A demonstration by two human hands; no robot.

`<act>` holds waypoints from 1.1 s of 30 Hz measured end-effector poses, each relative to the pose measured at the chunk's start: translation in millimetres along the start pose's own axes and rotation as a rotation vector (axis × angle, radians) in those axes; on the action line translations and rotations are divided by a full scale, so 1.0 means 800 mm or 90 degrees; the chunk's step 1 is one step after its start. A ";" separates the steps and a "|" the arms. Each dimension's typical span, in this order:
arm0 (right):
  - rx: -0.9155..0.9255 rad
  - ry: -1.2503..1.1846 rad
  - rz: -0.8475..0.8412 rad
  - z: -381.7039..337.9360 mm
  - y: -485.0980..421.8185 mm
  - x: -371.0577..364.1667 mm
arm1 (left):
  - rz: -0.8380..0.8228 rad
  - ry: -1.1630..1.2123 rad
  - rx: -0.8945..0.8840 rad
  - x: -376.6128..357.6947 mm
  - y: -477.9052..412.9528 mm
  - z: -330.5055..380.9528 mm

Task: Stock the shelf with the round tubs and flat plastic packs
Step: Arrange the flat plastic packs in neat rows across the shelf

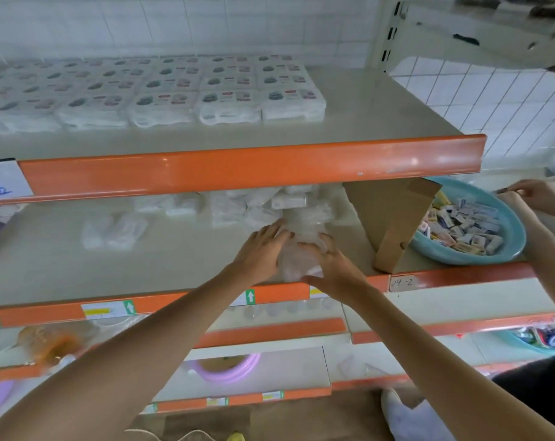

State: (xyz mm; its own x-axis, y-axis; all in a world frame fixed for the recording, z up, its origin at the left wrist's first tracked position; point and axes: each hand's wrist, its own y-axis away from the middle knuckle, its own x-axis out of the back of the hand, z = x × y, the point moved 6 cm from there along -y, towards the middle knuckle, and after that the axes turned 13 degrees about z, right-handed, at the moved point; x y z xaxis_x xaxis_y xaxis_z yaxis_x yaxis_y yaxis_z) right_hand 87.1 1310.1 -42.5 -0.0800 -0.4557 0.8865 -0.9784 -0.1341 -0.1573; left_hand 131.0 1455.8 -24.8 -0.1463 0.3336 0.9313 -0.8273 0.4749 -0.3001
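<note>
Upper shelf (381, 116): flat packs (174, 90), left. Middle shelf (63, 268): loose packs (238, 208) back, bundle (298, 259) front, cardboard box (387, 218) right, basin (479, 259) beyond.

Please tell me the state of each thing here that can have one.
Clear bundle: at the front edge of the middle shelf, between both hands.
Left hand: fingers fairly straight, pressing the clear bundle.
Right hand: fingers curled round the clear bundle.
Flat packs: in neat rows, top shelf.
Loose packs: heaped further back.
Cardboard box: open, tipped over.
Teal basin: full of small packets.
</note>
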 end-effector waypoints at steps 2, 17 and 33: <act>0.010 0.006 -0.005 -0.016 -0.003 -0.010 | 0.002 0.016 0.002 0.002 0.005 -0.017; 0.017 -0.070 -0.042 -0.022 0.000 -0.017 | 0.014 0.235 0.152 0.012 0.021 -0.069; 0.018 0.021 0.018 -0.041 -0.019 -0.002 | -0.093 0.054 0.224 0.027 0.092 -0.132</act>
State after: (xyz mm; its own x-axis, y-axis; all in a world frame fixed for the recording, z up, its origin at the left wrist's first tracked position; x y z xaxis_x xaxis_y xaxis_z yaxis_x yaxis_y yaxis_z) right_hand 95.9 1341.6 -27.1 -0.1148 -0.4311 0.8950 -0.9699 -0.1461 -0.1948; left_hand 123.9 1583.9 -48.8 0.0201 0.3569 0.9339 -0.9737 0.2189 -0.0627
